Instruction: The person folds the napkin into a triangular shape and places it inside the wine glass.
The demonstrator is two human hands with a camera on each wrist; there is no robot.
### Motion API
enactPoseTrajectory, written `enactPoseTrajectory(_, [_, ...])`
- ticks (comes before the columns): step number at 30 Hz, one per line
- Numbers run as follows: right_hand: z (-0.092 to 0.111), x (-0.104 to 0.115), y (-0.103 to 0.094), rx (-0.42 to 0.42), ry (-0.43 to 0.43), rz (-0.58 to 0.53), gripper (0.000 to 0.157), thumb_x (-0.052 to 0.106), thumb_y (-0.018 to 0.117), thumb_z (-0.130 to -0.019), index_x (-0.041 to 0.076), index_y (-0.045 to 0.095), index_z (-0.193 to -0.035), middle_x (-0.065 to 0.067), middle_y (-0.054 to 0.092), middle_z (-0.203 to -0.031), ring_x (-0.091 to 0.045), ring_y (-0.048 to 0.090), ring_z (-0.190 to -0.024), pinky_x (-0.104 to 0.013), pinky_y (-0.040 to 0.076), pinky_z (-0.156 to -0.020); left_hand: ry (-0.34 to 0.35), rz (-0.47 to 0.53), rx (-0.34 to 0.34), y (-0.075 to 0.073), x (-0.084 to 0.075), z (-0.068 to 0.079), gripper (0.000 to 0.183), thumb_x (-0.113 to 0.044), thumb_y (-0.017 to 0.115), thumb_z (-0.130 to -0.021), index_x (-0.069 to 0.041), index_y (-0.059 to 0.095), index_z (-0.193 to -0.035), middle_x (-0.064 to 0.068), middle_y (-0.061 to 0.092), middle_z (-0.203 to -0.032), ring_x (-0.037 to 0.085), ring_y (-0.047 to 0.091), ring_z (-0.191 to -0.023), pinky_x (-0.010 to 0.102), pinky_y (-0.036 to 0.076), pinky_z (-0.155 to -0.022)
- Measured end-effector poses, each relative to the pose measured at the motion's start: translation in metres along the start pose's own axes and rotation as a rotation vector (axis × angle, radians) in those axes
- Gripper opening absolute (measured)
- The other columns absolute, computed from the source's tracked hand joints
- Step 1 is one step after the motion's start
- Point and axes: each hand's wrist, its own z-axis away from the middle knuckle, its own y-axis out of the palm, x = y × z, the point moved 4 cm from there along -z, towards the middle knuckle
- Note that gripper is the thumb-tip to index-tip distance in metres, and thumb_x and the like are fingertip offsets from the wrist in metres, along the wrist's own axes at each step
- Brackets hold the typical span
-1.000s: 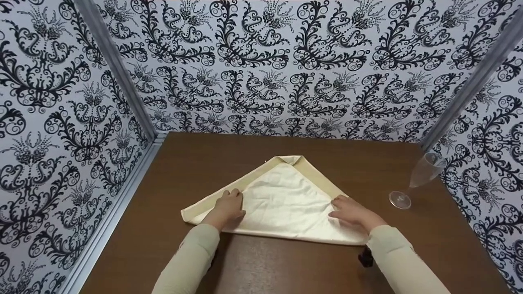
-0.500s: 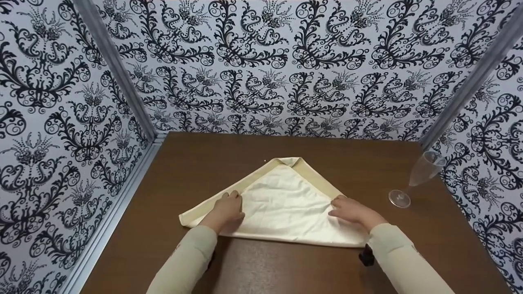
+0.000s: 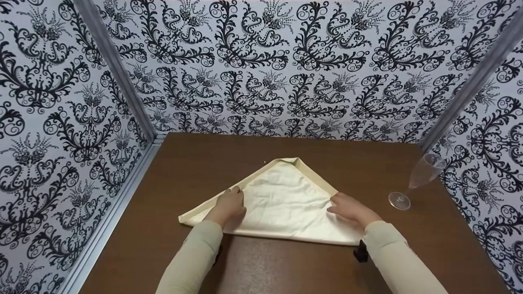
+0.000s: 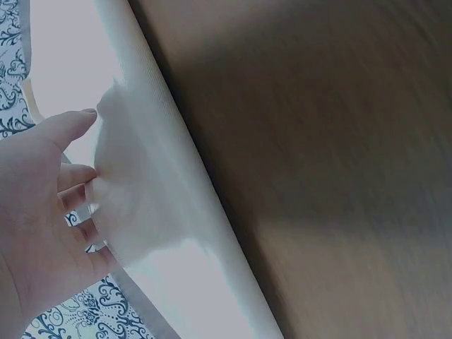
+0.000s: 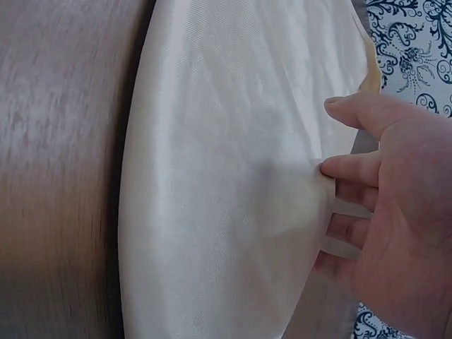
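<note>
A cream cloth napkin (image 3: 282, 204), folded into a wide triangle with its tip away from me, lies on the brown table. Narrow turned bands run along its two slanting edges. My left hand (image 3: 231, 204) has its fingers bent over the left slanting edge. My right hand (image 3: 351, 208) does likewise at the right one. In the left wrist view, the thumb (image 4: 70, 127) stays apart from the fingers, whose tips meet the napkin's far edge. The right index fingertip (image 5: 328, 166) touches the fabric in the right wrist view, while the other fingertips there are hidden behind the edge.
A clear stemmed flute glass (image 3: 425, 171) stands on the table (image 3: 196, 155) to the right of the napkin. Patterned black-and-white walls (image 3: 261, 61) enclose the table at the back and both sides. A small pale speck (image 3: 264, 162) lies left of the napkin's tip.
The turned bands look narrower, and the napkin's far tip has shifted slightly. My fingers have bent further over the slanting edges, and both hands have barely moved.
</note>
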Motion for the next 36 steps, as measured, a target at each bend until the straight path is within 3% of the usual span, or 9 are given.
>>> enactPoseTrajectory(9, [-0.009, 0.001, -0.006, -0.055, 0.013, 0.034, 0.055, 0.023, 0.052, -0.1, -0.015, 0.041, -0.138, -0.04, 0.026, -0.146, -0.053, 0.028, -0.133, -0.061, 0.026, -0.106, -0.038, -0.025, 0.012, 0.002, 0.0, -0.016, 0.057, -0.025, 0.066, -0.087, 0.001, 0.051, -0.135, 0.015, 0.045, -0.134, 0.04, 0.054, -0.107, 0.053, 0.05, -0.081])
enactPoseTrajectory(17, [-0.014, -0.003, -0.005, -0.017, 0.082, -0.052, 0.059, 0.025, 0.049, -0.102, -0.012, 0.032, -0.144, -0.037, 0.012, -0.152, -0.052, 0.017, -0.138, -0.061, 0.022, -0.108, -0.06, -0.041, 0.076, 0.001, -0.001, -0.025, 0.062, -0.031, 0.064, -0.092, -0.001, 0.044, -0.142, 0.015, 0.039, -0.14, 0.039, 0.051, -0.114, 0.052, 0.05, -0.084])
enactPoseTrajectory(23, [-0.018, -0.005, -0.006, -0.035, 0.116, -0.115, 0.06, 0.024, 0.05, -0.101, -0.012, 0.031, -0.145, -0.035, 0.015, -0.152, -0.051, 0.023, -0.136, -0.06, 0.028, -0.106, -0.076, -0.024, 0.052, -0.001, -0.002, -0.03, 0.062, -0.028, 0.064, -0.09, -0.002, 0.044, -0.142, 0.014, 0.04, -0.137, 0.039, 0.051, -0.112, 0.052, 0.051, -0.081])
enactPoseTrajectory(29, [-0.021, -0.006, -0.007, -0.038, 0.147, -0.159, 0.064, 0.024, 0.049, -0.101, -0.011, 0.024, -0.148, -0.033, 0.006, -0.155, -0.051, 0.016, -0.139, -0.06, 0.024, -0.108, -0.087, -0.03, 0.041, -0.003, -0.005, -0.035, 0.064, -0.029, 0.066, -0.089, -0.001, 0.043, -0.143, 0.014, 0.04, -0.136, 0.037, 0.052, -0.111, 0.051, 0.051, -0.08])
enactPoseTrajectory(36, [-0.03, -0.007, -0.01, -0.069, 0.142, -0.073, 0.062, 0.023, 0.049, -0.101, -0.013, 0.027, -0.146, -0.035, 0.012, -0.153, -0.051, 0.031, -0.133, -0.059, 0.032, -0.104, -0.105, -0.037, 0.041, -0.005, -0.008, -0.043, 0.065, -0.026, 0.063, -0.091, -0.001, 0.038, -0.146, 0.014, 0.037, -0.139, 0.036, 0.052, -0.111, 0.05, 0.051, -0.079])
